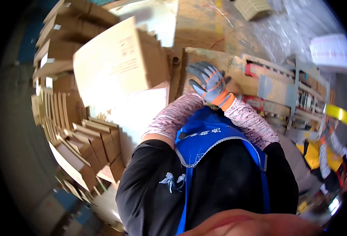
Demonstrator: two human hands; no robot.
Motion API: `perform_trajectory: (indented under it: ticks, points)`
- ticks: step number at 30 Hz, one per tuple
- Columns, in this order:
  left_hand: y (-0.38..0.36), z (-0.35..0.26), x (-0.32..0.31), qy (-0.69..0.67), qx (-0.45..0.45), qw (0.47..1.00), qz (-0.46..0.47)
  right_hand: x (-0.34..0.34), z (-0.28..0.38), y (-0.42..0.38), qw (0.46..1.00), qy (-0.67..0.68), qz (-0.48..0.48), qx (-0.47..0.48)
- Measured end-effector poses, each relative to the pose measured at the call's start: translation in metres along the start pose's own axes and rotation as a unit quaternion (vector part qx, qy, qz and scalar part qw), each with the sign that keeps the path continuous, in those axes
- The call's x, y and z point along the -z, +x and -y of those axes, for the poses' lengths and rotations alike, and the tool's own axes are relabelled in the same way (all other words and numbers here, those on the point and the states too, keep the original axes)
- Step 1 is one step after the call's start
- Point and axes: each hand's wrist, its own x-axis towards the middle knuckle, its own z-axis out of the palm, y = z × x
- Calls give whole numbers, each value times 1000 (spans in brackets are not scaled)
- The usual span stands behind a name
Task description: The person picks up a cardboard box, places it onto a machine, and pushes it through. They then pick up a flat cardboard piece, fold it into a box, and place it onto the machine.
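Note:
My right hand (212, 83) wears a grey work glove with an orange cuff. Its back faces me; the fingers stretch toward the upper left and the thumb stands apart. It crosses in front of my left hand, which is almost wholly hidden; only dark fingertips (227, 80) peek out past the glove. My left forearm (175, 114), in a pink patterned sleeve, runs in behind the right glove. Both hands are in front of my blue apron (203, 133), near a brown cardboard surface (197, 55). Whether the left hand holds anything is hidden.
A large cardboard box (106, 65) stands on a white surface (151, 100) to the left, with stacked cartons (65, 41) behind and upright cartons (88, 143) nearer me. On the right are a metal frame (297, 92), clear plastic wrap (275, 33) and another person's patterned sleeve (323, 159).

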Motion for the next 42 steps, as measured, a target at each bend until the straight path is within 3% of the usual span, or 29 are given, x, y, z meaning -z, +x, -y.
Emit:
perform_trajectory:
  ticks: [2,3,5,8,9,11,13,15,17,18,19,20,21,22,24,26,27,28,29,31,32,33,34,35,36,37,39,41,42]
  points:
    - [-6,-3,12,-74,15,992,-97,-1,23,43,998,25,15,47]
    - [-4,7,47,-158,-65,977,-129,-2,31,61,996,44,17,70]
    - [11,1,62,-258,-128,938,-193,-14,34,95,990,56,22,131]
    - [43,-42,27,-360,-139,881,-274,-36,40,135,986,149,-32,67]
    - [52,-58,12,-394,-136,859,-299,-38,45,145,990,124,-41,51]
    - [53,-75,-14,-458,-123,810,-345,-41,43,158,985,164,-23,57]
    - [34,-61,-15,-476,-110,807,-330,-43,36,170,989,116,-40,78]
    - [-3,-20,25,-460,-69,859,-215,-48,27,180,948,315,-23,-24]
    - [-62,35,70,-428,-25,867,-253,-68,-8,198,814,560,-20,-155]
    - [-91,66,100,-478,-16,833,-279,-75,-20,208,775,585,-16,-239]
    - [-128,88,119,-354,60,882,-305,-81,-31,216,728,606,-11,-321]
    - [-156,98,97,-434,151,819,-344,-92,-49,216,796,508,65,-321]
    - [-172,130,101,-341,163,732,-567,-95,-40,218,795,513,64,-316]
    - [-204,169,102,-231,312,759,-522,-98,-29,220,772,544,73,-321]
    - [-237,237,142,-185,438,703,-530,-101,-19,224,743,593,73,-300]
    - [-252,285,138,-408,402,553,-605,-98,-8,221,771,565,44,-291]
    - [-253,293,139,-484,364,528,-596,-96,-4,220,795,534,12,-286]
    - [-249,295,137,-469,387,534,-588,-105,-12,221,761,574,-2,-300]
    - [-243,295,132,-454,411,539,-578,-109,-16,217,762,575,-6,-297]
    - [-243,299,107,-415,403,551,-602,-113,-23,216,684,672,-54,-280]
    - [-242,299,110,-320,410,611,-596,-113,-22,217,643,698,-71,-308]
    - [-240,294,113,-220,413,664,-583,-114,-22,216,643,698,-79,-306]
    - [-234,286,115,-320,412,613,-593,-116,-21,215,669,669,-111,-304]
    - [-234,286,115,-212,402,692,-561,-115,-19,214,693,639,-142,-301]
    - [-229,283,112,-247,393,682,-565,-114,-16,212,709,630,-155,-277]
    - [-226,279,109,-280,384,672,-568,-110,-14,211,709,629,-160,-275]
    - [-231,276,110,-231,419,708,-520,-106,-11,212,719,617,-134,-290]
    - [-227,273,103,-278,415,688,-527,-110,-19,213,700,651,-126,-264]
    - [-222,263,121,-222,427,725,-493,-112,-23,215,681,683,-115,-238]
